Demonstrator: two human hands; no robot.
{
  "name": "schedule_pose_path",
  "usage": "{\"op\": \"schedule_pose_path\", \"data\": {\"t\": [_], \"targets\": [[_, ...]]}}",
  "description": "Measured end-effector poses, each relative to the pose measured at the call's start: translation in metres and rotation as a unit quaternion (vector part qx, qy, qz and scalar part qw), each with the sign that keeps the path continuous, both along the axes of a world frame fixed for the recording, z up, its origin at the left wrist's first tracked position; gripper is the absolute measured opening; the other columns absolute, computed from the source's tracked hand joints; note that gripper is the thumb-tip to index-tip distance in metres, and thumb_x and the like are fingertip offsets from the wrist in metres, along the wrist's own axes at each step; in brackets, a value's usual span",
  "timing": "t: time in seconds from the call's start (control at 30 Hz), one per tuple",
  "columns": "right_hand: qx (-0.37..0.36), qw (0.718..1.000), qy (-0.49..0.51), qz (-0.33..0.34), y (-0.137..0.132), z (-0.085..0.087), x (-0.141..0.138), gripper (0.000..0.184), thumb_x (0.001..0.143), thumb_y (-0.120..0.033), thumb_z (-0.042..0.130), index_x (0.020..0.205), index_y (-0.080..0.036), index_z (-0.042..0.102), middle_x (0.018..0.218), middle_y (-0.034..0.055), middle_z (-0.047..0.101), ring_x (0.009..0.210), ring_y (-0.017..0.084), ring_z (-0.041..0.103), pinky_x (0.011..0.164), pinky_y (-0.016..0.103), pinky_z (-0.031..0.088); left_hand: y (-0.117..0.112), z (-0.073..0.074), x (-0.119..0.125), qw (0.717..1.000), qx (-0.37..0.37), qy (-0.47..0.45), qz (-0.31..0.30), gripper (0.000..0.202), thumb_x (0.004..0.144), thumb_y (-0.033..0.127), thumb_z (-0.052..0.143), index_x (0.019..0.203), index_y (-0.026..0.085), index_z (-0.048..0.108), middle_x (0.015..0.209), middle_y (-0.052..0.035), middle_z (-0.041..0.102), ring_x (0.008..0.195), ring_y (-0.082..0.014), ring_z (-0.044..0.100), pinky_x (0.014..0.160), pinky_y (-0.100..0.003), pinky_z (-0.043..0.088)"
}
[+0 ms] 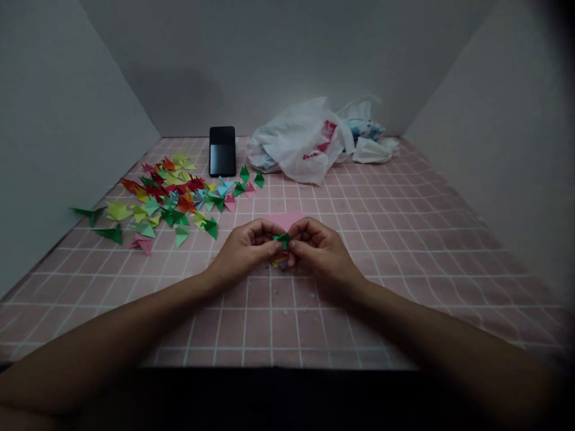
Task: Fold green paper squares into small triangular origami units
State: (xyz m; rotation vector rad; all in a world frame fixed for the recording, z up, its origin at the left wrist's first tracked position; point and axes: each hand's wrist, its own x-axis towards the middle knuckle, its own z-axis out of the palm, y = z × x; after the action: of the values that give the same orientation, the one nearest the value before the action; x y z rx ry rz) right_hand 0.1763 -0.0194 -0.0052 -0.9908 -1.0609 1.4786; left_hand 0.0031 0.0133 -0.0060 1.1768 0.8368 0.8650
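Left hand [245, 248]: closed, fingertips pinching the green folded piece [283, 239].
Right hand [321, 248]: closed on the same piece from the opposite side. I judge the double pinch steadies so small a thing.
Piece location: mid-table, just before the pink sheet [290, 218].
Folded pile [171, 194]: well apart, left, within reach.
Open room: I read bare table [404, 239] rightward. The phone [222, 151] and plastic bag [300, 140] sit near the back wall.

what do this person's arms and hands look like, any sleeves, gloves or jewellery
The left hand and right hand are bare: no gloves, and no rings or watch that I can see. Both forearms are bare too, with no sleeve showing up to the picture's edge.
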Motion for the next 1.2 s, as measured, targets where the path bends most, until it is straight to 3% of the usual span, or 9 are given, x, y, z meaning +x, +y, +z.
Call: {"op": "schedule_pose_path", "data": {"t": [0.27, 0.47, 0.67, 0.9, 1.2], "targets": [[0.020, 0.999, 0.025, 0.024, -0.0003, -0.0034, 0.0007, 0.017, 0.080, -0.017, 0.070, 0.087, -0.022, 0.055, 0.064, -0.0072, 0.062, 0.052, 0.009, 0.060, 0.053, 0.023, 0.052, -0.0052, 0.0011, 0.0017, 1.000, -0.008, -0.009, 0.005, 0.025, 0.073, 0.024, 0.082, 0.091, 0.014, 0.068, 0.078, 0.0001, 0.070, 0.068, -0.0115, 0.066, 0.069, -0.025, 0.052], [0.035, 0.997, 0.058, 0.031, 0.0016, -0.0075, 0.0022, 0.015, 0.085, -0.023, 0.069, 0.092, -0.023, 0.055, 0.067, -0.0062, 0.066, 0.055, 0.010, 0.063, 0.058, 0.026, 0.055, -0.0058, 0.0030, 0.0035, 0.999, -0.004, -0.035, 0.016, 0.022, 0.073, 0.026, 0.083, 0.085, 0.016, 0.068, 0.077, 0.0002, 0.071, 0.067, -0.0123, 0.066, 0.069, -0.027, 0.055], [-0.002, 0.999, 0.013, 0.030, 0.0003, -0.0077, 0.0028, 0.022, 0.082, -0.029, 0.078, 0.085, -0.020, 0.058, 0.062, -0.0041, 0.066, 0.050, 0.010, 0.059, 0.051, 0.024, 0.049, -0.0066, 0.0023, 0.0028, 0.999, 0.010, -0.014, 0.043, 0.019, 0.073, 0.024, 0.082, 0.085, 0.016, 0.069, 0.080, 0.0004, 0.070, 0.071, -0.0118, 0.065, 0.071, -0.026, 0.055], [-0.020, 0.999, 0.004, 0.027, -0.0023, -0.0042, 0.0019, 0.021, 0.083, -0.030, 0.074, 0.075, -0.019, 0.057, 0.053, -0.0041, 0.063, 0.046, 0.009, 0.054, 0.048, 0.021, 0.042, -0.0092, 0.0036, 0.0038, 1.000, 0.006, -0.003, 0.022, 0.017, 0.074, 0.022, 0.080, 0.089, 0.016, 0.073, 0.080, 0.0001, 0.072, 0.071, -0.0126, 0.067, 0.072, -0.026, 0.055], [0.014, 0.999, 0.008, 0.033, -0.0036, -0.0078, 0.0007, 0.016, 0.089, -0.031, 0.070, 0.083, -0.019, 0.061, 0.061, -0.0033, 0.064, 0.051, 0.010, 0.056, 0.052, 0.024, 0.047, -0.0090, 0.0033, 0.0044, 0.999, 0.019, -0.006, 0.041, 0.009, 0.074, 0.020, 0.077, 0.082, 0.018, 0.076, 0.075, -0.0006, 0.072, 0.069, -0.0128, 0.066, 0.069, -0.026, 0.054]]}}
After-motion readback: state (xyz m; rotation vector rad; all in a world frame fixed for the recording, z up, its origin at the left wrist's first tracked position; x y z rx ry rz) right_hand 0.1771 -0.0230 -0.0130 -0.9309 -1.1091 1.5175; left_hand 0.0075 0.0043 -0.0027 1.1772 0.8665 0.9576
